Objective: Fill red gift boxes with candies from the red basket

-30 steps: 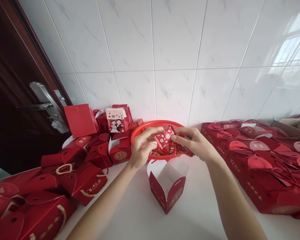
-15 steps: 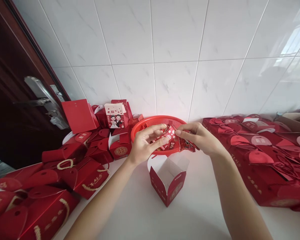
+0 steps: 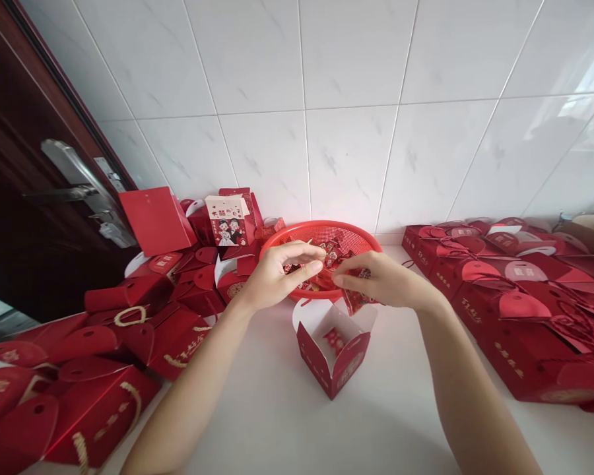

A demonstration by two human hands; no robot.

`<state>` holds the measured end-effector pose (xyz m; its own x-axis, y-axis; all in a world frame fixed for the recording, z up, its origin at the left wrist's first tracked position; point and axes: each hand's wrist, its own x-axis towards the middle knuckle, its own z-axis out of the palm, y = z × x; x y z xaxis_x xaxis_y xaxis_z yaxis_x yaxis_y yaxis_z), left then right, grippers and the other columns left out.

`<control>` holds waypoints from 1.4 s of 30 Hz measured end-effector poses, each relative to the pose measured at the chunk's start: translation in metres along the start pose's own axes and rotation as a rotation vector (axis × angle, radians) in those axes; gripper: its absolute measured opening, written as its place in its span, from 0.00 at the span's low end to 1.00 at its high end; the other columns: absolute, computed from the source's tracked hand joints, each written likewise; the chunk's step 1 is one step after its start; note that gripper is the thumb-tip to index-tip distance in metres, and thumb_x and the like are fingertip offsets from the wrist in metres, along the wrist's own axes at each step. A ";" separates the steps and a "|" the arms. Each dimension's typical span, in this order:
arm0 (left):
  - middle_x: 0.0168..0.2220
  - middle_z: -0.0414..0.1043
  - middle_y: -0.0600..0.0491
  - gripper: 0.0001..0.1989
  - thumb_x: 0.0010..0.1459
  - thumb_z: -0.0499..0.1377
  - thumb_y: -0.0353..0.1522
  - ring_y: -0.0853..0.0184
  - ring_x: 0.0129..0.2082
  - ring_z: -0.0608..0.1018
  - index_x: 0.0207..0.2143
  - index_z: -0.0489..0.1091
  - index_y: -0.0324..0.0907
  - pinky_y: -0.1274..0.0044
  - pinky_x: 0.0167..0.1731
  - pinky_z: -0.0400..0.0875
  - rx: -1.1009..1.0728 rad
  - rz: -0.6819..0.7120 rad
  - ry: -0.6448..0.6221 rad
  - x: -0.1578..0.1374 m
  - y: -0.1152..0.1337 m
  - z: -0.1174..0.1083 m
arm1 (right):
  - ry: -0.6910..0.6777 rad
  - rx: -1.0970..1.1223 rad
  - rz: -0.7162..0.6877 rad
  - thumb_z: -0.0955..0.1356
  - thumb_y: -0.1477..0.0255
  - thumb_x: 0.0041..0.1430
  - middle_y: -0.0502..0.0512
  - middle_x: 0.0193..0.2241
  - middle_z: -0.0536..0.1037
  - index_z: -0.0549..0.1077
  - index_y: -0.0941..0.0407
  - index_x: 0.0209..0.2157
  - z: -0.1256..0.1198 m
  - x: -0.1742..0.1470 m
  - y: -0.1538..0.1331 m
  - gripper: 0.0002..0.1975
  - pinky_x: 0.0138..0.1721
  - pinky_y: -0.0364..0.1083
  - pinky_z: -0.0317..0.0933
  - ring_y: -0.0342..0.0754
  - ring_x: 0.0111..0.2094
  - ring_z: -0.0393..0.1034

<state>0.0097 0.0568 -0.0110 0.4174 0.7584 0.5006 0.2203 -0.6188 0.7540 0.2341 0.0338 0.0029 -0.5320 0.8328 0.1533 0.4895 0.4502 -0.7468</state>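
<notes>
Filling the unlidded box (image 3: 345,366), it seems, with one packet (image 3: 333,339) inside, the person's right hand (image 3: 389,280) clamps its fingers on another packet (image 3: 355,301) near the box's far side, the left hand's (image 3: 277,278) slightly apart; next calls for lowering and releasing it inside.

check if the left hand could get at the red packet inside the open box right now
Probably yes: the left hand looks empty and is close by, the box is open at the top, and nothing seems to cover the red packet inside.

Bright glare on right-hand tiles (image 3: 581,119)
</notes>
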 end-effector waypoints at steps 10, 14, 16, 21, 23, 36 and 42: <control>0.32 0.76 0.54 0.14 0.57 0.66 0.38 0.65 0.34 0.80 0.42 0.71 0.42 0.73 0.36 0.76 -0.142 -0.158 -0.088 -0.004 0.007 0.025 | 0.377 0.278 0.070 0.67 0.53 0.62 0.44 0.17 0.62 0.66 0.55 0.24 0.016 0.013 -0.004 0.22 0.17 0.41 0.50 0.39 0.17 0.56; 0.31 0.76 0.55 0.15 0.55 0.65 0.34 0.65 0.32 0.79 0.45 0.70 0.42 0.73 0.36 0.75 -0.146 -0.176 -0.003 -0.004 0.007 0.024 | 0.520 0.306 0.094 0.67 0.57 0.64 0.46 0.18 0.66 0.66 0.55 0.24 0.015 0.016 -0.002 0.20 0.20 0.40 0.55 0.39 0.18 0.60; 0.32 0.77 0.53 0.17 0.53 0.65 0.33 0.65 0.32 0.79 0.46 0.71 0.42 0.73 0.36 0.75 -0.121 -0.175 0.021 -0.003 0.008 0.021 | 0.563 0.331 0.112 0.67 0.56 0.63 0.48 0.19 0.70 0.66 0.55 0.25 0.011 0.015 -0.002 0.20 0.20 0.41 0.57 0.41 0.19 0.63; 0.35 0.80 0.51 0.09 0.52 0.62 0.31 0.63 0.35 0.80 0.37 0.78 0.40 0.73 0.37 0.76 -0.109 -0.126 0.025 -0.001 0.010 0.013 | 0.546 0.306 0.182 0.66 0.59 0.65 0.46 0.14 0.66 0.63 0.55 0.23 0.004 0.010 -0.004 0.20 0.17 0.40 0.54 0.39 0.15 0.60; 0.34 0.80 0.52 0.08 0.52 0.61 0.30 0.64 0.34 0.80 0.34 0.78 0.40 0.74 0.36 0.76 -0.132 -0.119 0.036 0.000 0.011 0.010 | 0.485 0.314 0.199 0.66 0.60 0.66 0.46 0.14 0.66 0.63 0.54 0.23 0.004 0.009 -0.004 0.20 0.17 0.40 0.54 0.39 0.14 0.60; 0.27 0.79 0.53 0.08 0.48 0.61 0.31 0.66 0.27 0.78 0.30 0.79 0.39 0.77 0.29 0.72 -0.077 -0.107 0.142 0.000 0.016 -0.009 | -0.145 0.353 0.148 0.71 0.68 0.59 0.52 0.29 0.79 0.73 0.56 0.33 0.028 0.014 0.002 0.06 0.25 0.40 0.66 0.47 0.32 0.77; 0.27 0.78 0.53 0.08 0.47 0.61 0.31 0.66 0.27 0.77 0.29 0.79 0.39 0.76 0.28 0.72 -0.079 -0.117 0.160 0.000 0.016 -0.012 | -0.074 0.410 0.159 0.72 0.63 0.58 0.50 0.29 0.78 0.72 0.56 0.31 0.021 0.012 0.000 0.11 0.22 0.40 0.65 0.43 0.26 0.75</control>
<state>0.0027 0.0489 0.0059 0.2466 0.8507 0.4641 0.1863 -0.5116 0.8388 0.2131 0.0375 -0.0085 -0.5272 0.8495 -0.0199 0.2627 0.1406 -0.9546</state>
